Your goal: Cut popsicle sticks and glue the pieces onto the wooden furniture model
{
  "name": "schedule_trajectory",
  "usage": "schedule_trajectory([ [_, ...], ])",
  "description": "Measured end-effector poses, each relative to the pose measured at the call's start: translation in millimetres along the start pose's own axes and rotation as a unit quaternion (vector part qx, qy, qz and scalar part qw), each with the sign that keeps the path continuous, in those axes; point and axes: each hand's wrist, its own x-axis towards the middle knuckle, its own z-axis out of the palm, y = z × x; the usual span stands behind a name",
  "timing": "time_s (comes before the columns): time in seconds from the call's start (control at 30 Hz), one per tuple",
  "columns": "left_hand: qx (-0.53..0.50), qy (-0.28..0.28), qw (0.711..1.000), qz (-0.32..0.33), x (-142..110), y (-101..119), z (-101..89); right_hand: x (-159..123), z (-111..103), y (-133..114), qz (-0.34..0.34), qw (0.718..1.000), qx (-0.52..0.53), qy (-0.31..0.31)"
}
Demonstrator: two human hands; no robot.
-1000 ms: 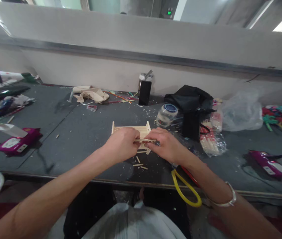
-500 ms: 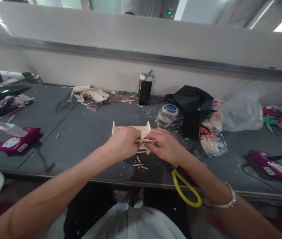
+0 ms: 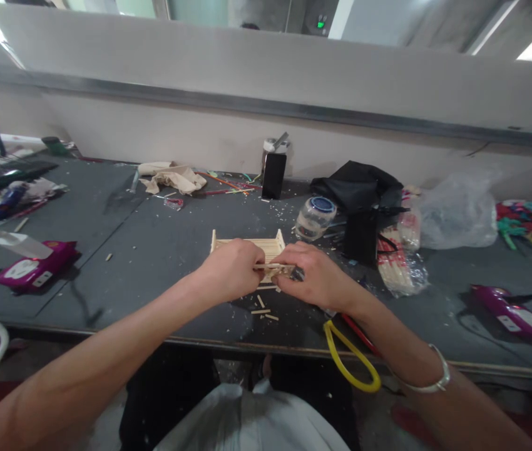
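Both of my hands pinch a thin, pale wooden stick piece (image 3: pixel 273 267) between them, just above the near side of a small frame built of wooden sticks (image 3: pixel 247 242). My left hand (image 3: pixel 232 270) is closed on its left end, fingers curled under. My right hand (image 3: pixel 310 273) grips the right end between thumb and fingers. The frame stands on the grey table with upright posts at its far corners; my hands hide much of its near part. Several short cut stick pieces (image 3: pixel 261 311) lie in front of it.
A clear jar with a blue lid (image 3: pixel 317 216) stands right of the frame. Behind are a phone (image 3: pixel 274 176), a crumpled cloth (image 3: pixel 172 177) and a black bag (image 3: pixel 360 188). A yellow-handled tool (image 3: pixel 353 360) overhangs the front edge. Purple boxes (image 3: pixel 35 269) lie at both sides.
My hands stay almost in place; the stick piece and both hands shift very slightly, and my right forearm moves a little, uncovering more of the red handle beside it.
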Motion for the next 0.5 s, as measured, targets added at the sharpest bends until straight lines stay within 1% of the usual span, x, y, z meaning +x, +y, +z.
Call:
schedule_trajectory([
  [0.2,-0.011,0.003,1.000,-0.001,0.7,-1.7,1.8,0.4,2.2,2.2,0.001,1.000,-0.011,-0.004],
  [0.5,0.029,0.005,1.000,0.010,1.7,0.3,2.9,1.9,2.2,-0.9,0.001,1.000,-0.016,-0.004],
])
